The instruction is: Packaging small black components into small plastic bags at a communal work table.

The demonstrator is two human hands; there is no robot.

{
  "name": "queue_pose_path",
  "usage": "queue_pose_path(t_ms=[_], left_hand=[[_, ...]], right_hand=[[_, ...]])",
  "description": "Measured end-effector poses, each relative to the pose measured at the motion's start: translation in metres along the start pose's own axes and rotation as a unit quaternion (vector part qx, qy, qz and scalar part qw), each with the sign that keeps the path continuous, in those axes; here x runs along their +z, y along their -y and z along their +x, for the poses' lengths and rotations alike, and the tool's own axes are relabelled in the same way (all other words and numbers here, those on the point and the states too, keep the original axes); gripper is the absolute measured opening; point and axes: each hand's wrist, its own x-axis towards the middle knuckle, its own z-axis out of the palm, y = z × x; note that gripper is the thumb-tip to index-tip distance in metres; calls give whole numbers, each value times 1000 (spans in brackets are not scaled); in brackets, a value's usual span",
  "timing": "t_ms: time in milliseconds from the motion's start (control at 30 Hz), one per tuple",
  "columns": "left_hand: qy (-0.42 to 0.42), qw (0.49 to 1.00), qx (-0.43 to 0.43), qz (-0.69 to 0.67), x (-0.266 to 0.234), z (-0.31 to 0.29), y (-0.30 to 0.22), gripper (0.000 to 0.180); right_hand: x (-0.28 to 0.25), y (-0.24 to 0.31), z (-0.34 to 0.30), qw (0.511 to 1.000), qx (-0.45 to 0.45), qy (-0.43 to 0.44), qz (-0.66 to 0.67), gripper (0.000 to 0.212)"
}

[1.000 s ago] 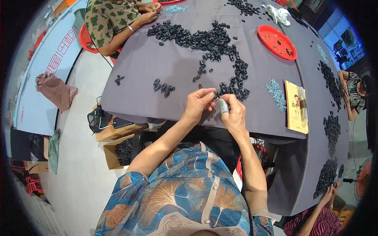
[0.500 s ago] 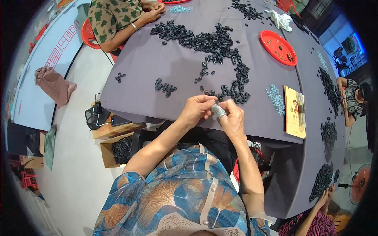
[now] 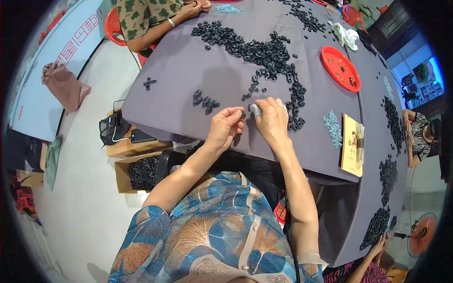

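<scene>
Between its thumb and fingertips my left hand (image 3: 224, 129) pinches a small black plastic piece (image 3: 243, 114), just above the near edge of the table. My right hand (image 3: 272, 120) is back-up over the tabletop, beside the near end of a curved trail of black plastic pieces (image 3: 297, 92). A grey wrapping (image 3: 255, 111) covers one of its fingers. Its other fingertips are bent down and hidden, so whatever they touch does not show. To the left of my hands lies a little cluster of assembled-looking black pieces (image 3: 206, 102).
The grey-covered table (image 3: 170, 61) also bears a red tray (image 3: 340, 69), a yellow booklet (image 3: 351, 146), tiny pale-blue parts (image 3: 332, 128) and a white cloth (image 3: 346, 36). Co-workers sit around it. A cardboard box of black pieces (image 3: 144, 172) stands at lower left.
My hands, together half a second ago, have come apart. The right has moved forward over the table beside the black pieces; the left stays back with its piece. The whole view has shifted slightly.
</scene>
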Motion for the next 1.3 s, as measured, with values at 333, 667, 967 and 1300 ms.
queue_pose_path(t_ms=[333, 667, 967, 1300], left_hand=[[2, 1000, 14, -24, -1, 2, 2, 16], [-13, 999, 23, 19, 10, 0, 10, 14], [10, 993, 53, 104, 23, 4, 23, 13], [28, 994, 32, 98, 18, 6, 22, 14]], right_hand=[[20, 6, 14, 990, -14, 87, -109, 6], [-20, 12, -38, 951, 175, 98, 237, 22], [-19, 8, -52, 929, 214, 90, 286, 18], [-17, 3, -52, 923, 212, 101, 306, 14]])
